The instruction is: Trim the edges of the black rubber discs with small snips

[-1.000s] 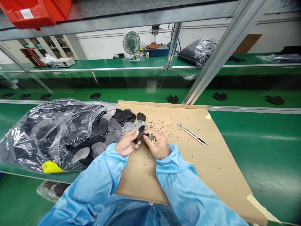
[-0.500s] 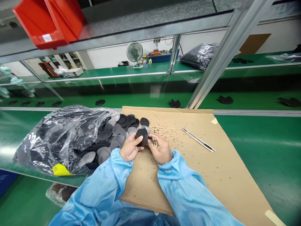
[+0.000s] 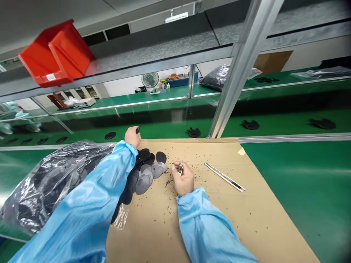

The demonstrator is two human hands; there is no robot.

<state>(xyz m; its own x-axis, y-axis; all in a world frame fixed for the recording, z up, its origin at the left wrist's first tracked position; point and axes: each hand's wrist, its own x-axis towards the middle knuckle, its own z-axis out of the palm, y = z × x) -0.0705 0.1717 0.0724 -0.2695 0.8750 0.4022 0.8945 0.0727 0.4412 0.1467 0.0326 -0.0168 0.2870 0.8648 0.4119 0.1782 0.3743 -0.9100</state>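
Two hands show, left (image 3: 132,136) and right (image 3: 183,179). One red bin (image 3: 56,54), one fan (image 3: 150,80). Perhaps eight dark discs (image 3: 193,132) dot the belt.

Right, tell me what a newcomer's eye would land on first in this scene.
The left hand is stretched out to the far edge of the cardboard sheet, pinching a small black part over the green conveyor. The right hand rests mid-sheet gripping a small metal tool, beside a heap of black and grey oval pieces spilling from a clear plastic bag. A red bin sits on the shelf at upper left.
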